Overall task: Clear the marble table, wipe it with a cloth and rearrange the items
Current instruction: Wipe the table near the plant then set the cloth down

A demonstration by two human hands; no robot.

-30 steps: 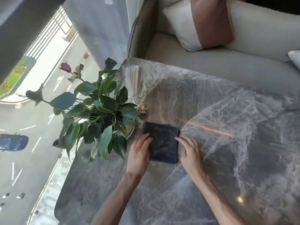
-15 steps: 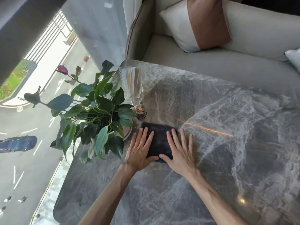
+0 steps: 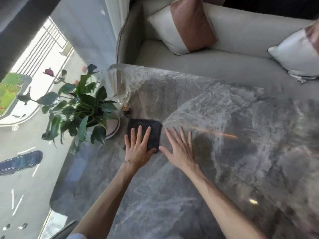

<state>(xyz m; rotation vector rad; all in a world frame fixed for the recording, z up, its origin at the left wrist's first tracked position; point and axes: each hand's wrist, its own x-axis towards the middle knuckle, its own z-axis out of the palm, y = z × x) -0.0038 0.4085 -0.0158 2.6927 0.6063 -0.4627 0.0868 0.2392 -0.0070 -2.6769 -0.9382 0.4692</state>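
A: Left hand (image 3: 138, 149) flat, fingers spread, pressed on the dark folded cloth (image 3: 151, 131), gripping nothing; right hand (image 3: 179, 150) likewise open, palm down on the marble table (image 3: 224, 169) just beside the cloth.

B: Hard to read behind the cloth: possibly a clear glass vase (image 3: 120, 90), blurred; potted plant (image 3: 81, 107) at the left edge; sofa (image 3: 215, 66) with cushions beyond.
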